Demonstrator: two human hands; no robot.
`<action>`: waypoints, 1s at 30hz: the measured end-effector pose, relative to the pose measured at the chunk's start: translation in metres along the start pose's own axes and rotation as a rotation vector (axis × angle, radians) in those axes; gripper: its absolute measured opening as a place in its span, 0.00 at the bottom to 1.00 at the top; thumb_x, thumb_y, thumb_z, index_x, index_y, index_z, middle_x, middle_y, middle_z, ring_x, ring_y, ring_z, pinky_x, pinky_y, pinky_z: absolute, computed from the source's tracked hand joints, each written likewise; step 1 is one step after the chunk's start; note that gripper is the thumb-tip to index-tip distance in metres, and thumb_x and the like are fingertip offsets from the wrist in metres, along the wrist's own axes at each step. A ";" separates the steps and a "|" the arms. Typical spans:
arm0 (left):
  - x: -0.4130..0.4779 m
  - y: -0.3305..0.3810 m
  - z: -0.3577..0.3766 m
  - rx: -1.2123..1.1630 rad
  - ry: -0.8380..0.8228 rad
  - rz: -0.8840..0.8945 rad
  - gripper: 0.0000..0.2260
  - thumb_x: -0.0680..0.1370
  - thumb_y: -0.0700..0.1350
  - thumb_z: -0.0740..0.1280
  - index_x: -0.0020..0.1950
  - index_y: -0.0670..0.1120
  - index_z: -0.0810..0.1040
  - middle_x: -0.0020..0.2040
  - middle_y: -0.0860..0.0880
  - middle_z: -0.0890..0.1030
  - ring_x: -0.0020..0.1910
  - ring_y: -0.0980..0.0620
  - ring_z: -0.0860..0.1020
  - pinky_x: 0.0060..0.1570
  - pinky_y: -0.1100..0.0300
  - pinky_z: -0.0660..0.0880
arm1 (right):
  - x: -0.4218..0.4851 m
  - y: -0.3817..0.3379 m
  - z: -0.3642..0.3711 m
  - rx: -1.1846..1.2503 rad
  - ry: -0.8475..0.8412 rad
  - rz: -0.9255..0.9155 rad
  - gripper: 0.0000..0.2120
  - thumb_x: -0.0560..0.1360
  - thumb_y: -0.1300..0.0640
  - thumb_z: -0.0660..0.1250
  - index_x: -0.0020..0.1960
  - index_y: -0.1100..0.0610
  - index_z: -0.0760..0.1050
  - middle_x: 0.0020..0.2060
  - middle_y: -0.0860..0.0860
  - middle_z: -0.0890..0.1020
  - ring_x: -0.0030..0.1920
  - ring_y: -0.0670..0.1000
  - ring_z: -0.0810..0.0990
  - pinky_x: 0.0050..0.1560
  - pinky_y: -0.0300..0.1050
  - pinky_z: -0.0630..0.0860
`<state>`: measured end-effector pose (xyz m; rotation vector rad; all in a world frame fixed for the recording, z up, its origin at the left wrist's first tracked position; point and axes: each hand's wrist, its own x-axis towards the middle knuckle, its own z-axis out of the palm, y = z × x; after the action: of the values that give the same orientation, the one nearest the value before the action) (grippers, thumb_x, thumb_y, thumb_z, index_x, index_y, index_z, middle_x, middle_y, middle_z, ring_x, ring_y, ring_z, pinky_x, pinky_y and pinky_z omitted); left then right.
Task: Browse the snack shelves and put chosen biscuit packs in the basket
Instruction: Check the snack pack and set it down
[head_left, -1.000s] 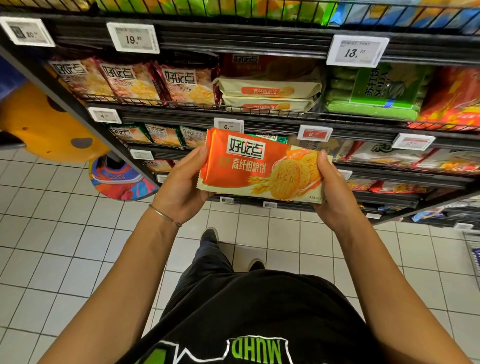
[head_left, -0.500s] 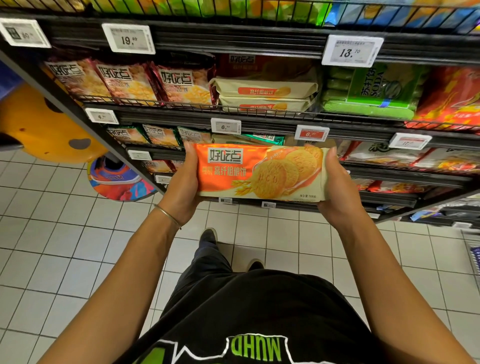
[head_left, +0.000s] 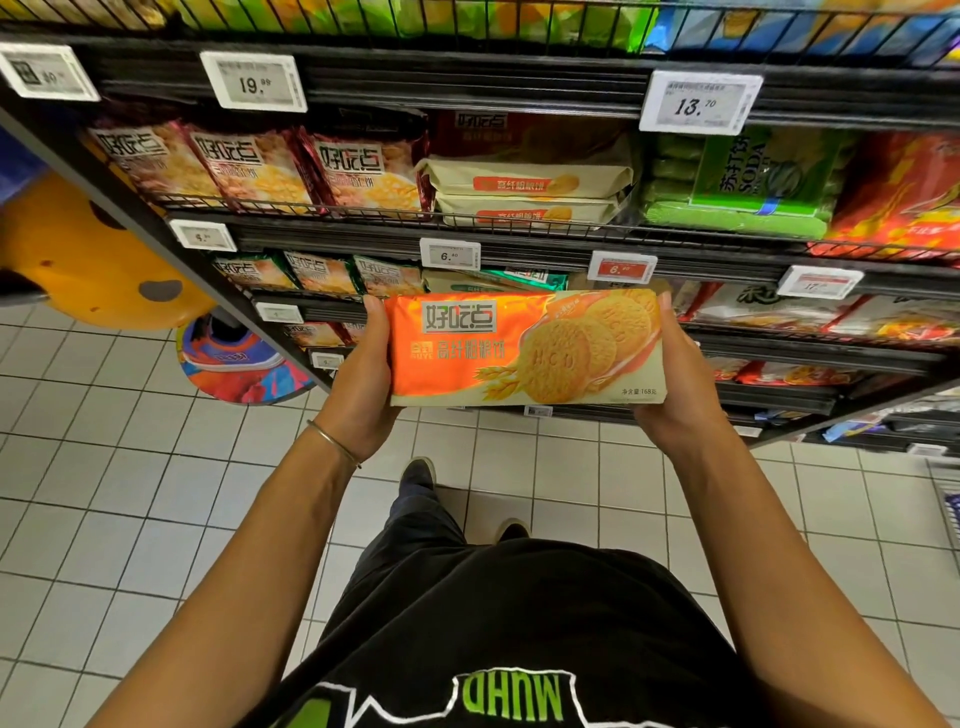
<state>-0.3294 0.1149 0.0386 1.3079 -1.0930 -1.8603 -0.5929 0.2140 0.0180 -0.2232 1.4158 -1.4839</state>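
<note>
1. biscuit pack (head_left: 524, 348) (orange, round biscuits printed on the front) is off the shelves (head_left: 519, 241), held level in front of them, above the tiled floor (head_left: 130, 493).
2. left hand (head_left: 363, 384) grips its left end, right hand (head_left: 680, 384) grips its right end; fingers mostly hidden behind the pack.
3. done, as i read it: one pack picked, front face up toward the camera, looks like an inspection step.
4. not done: no pack seen in a basket. wire edge (head_left: 946, 506) at far right may be the basket, cannot tell.
5. left: keep-or-return call, drop pack in basket, more browsing.
</note>
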 end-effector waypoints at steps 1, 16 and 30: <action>0.000 0.000 0.000 0.018 0.008 0.010 0.31 0.83 0.66 0.48 0.75 0.50 0.74 0.66 0.46 0.82 0.66 0.47 0.80 0.71 0.41 0.72 | 0.000 0.000 0.000 0.003 -0.001 0.005 0.23 0.83 0.38 0.60 0.68 0.52 0.78 0.55 0.54 0.88 0.54 0.55 0.87 0.46 0.49 0.84; -0.002 0.004 0.000 -0.077 -0.056 0.016 0.30 0.84 0.65 0.49 0.75 0.48 0.74 0.68 0.44 0.81 0.68 0.44 0.79 0.71 0.42 0.71 | -0.005 -0.001 0.001 0.026 -0.053 0.062 0.22 0.84 0.38 0.60 0.65 0.52 0.81 0.56 0.54 0.87 0.55 0.56 0.87 0.52 0.53 0.84; -0.005 0.004 -0.007 -0.206 -0.129 -0.039 0.32 0.82 0.69 0.48 0.70 0.52 0.79 0.69 0.44 0.80 0.68 0.42 0.79 0.67 0.43 0.76 | -0.002 0.009 -0.002 0.080 -0.114 0.117 0.19 0.85 0.41 0.61 0.53 0.48 0.88 0.53 0.54 0.88 0.51 0.55 0.88 0.47 0.53 0.85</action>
<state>-0.3212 0.1151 0.0431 1.1124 -0.9164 -2.0500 -0.5886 0.2183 0.0110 -0.1691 1.2554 -1.4064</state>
